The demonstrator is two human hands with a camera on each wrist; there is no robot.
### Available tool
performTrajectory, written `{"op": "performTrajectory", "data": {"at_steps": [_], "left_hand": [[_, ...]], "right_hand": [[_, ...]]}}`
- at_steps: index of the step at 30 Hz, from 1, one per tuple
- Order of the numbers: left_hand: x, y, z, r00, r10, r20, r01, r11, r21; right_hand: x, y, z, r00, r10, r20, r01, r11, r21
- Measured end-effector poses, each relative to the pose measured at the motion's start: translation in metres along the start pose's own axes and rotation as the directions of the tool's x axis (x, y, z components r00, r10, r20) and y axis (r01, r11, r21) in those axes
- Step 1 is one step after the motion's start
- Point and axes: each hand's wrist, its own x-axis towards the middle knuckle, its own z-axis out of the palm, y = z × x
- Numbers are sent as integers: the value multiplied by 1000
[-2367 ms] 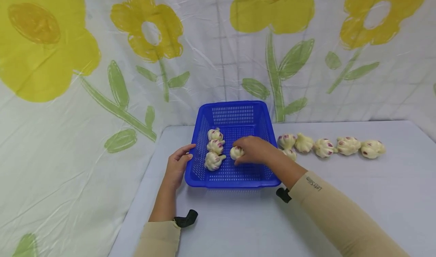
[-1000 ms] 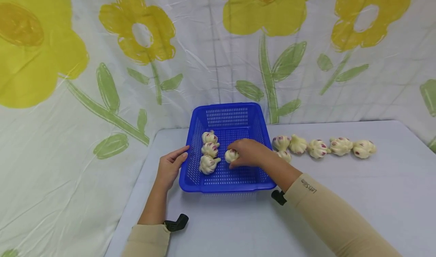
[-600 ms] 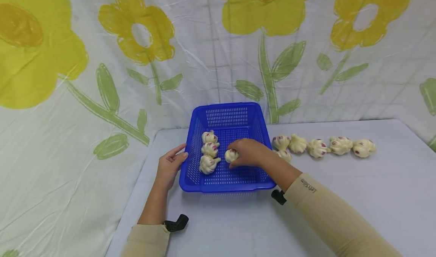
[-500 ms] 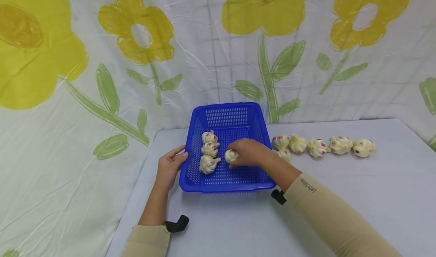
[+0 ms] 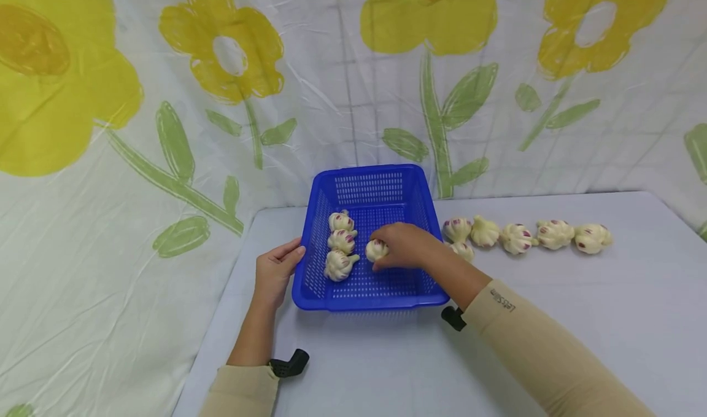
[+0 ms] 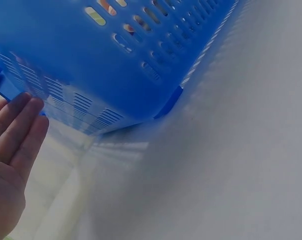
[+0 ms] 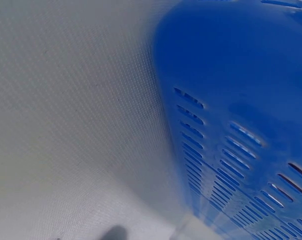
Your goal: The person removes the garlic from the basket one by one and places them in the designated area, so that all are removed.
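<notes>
Inside the blue plastic basket (image 5: 370,303), my right hand (image 5: 402,245) holds a garlic bulb (image 5: 377,250) between thumb and fingers, over the basket floor. Left of it, three garlic bulbs (image 5: 339,265) stand in a column along the basket's left side. My left hand (image 5: 274,272) is at the basket's left rim; the left wrist view shows its fingers (image 6: 21,125) extended against the outer wall. The right wrist view has the slotted basket wall (image 7: 231,65), with the right hand hidden behind it.
Several more garlic bulbs (image 5: 517,239) lie in a row on the white-covered table (image 5: 525,294), right of the basket, the nearest ones close to its wall. A white curtain (image 5: 315,67) printed with yellow flowers hangs behind and to the left.
The view shifts slightly, mostly between the first two earlier frames. My right hand keeps hold of the garlic bulb at about the same place in the basket; my left hand stays at the rim.
</notes>
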Motion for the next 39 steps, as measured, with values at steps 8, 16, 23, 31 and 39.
{"op": "performTrajectory", "data": {"at_steps": [8, 16, 23, 31, 39], "left_hand": [[-1, -3, 3, 998, 52, -36, -53, 998, -40], [-3, -7, 4, 991, 113, -67, -116, 992, -46], [-3, -7, 4, 988, 146, -56, -149, 988, -50], [-2, -8, 2, 988, 151, -40, -153, 987, -46], [-3, -9, 1, 985, 165, -39, -166, 986, -25]], "right_hand": [[-2, 5, 1, 991, -57, -125, 60, 998, 21], [-9, 7, -1, 958, -96, -269, 114, 992, 53], [-23, 8, -9, 940, -42, -337, 108, 978, 180], [-47, 21, -21, 907, 53, -417, 89, 945, 314], [-82, 39, -31, 866, 243, -438, 13, 863, 506]]}}
